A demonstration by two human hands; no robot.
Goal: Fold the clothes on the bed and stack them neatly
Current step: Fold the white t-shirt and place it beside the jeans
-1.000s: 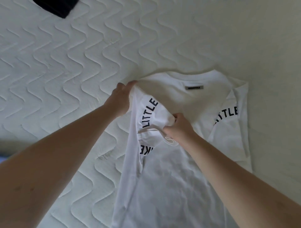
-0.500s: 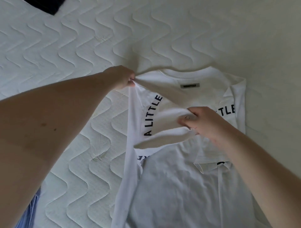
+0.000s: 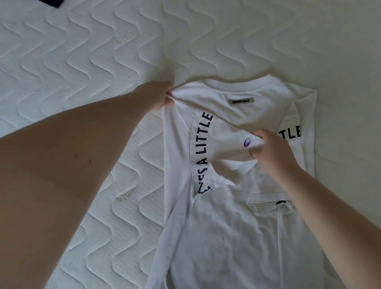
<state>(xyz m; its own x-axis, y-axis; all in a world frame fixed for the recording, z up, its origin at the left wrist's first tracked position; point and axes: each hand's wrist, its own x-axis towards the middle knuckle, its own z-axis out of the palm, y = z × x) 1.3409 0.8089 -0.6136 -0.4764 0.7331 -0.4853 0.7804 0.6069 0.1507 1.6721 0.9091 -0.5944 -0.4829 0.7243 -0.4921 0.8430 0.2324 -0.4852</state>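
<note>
Now, an entry for this moment, nearest item first.

Right hand [image 3: 272,152]: I count one. Its fingers are curled round the end of the left sleeve [image 3: 233,144], which it holds over the middle of the shirt.

Change, right hand: over the last second I see it has drawn that sleeve from the shirt's left edge inward across the chest. More lettering now reads on the fold, "A LITTLE", and a small round logo [image 3: 247,142] shows just left of the knuckles.

T-shirt [image 3: 237,237]: one, white, lying flat on the bed under both hands, neck away from me. Its right side is already folded in, beyond the right hand's far side.

Sleeves: two; one in the right hand, one lying folded beneath the right forearm.

Left hand [image 3: 159,96]: one. It pinches the shirt's shoulder corner, farther off than the right hand and well to its left.

Change, left hand: it has stayed at that corner, pulling the fabric taut.

Meaning, as I judge it: the second side fold is nearly laid; the lengthwise folds remain, then stacking.

Neck label [image 3: 241,101]: one, grey, between the two hands and beyond them.

Mattress [image 3: 82,61]: one, white, wave-quilted.

Dark garment [image 3: 53,2]: one corner visible, farthest, past the left hand.
</note>
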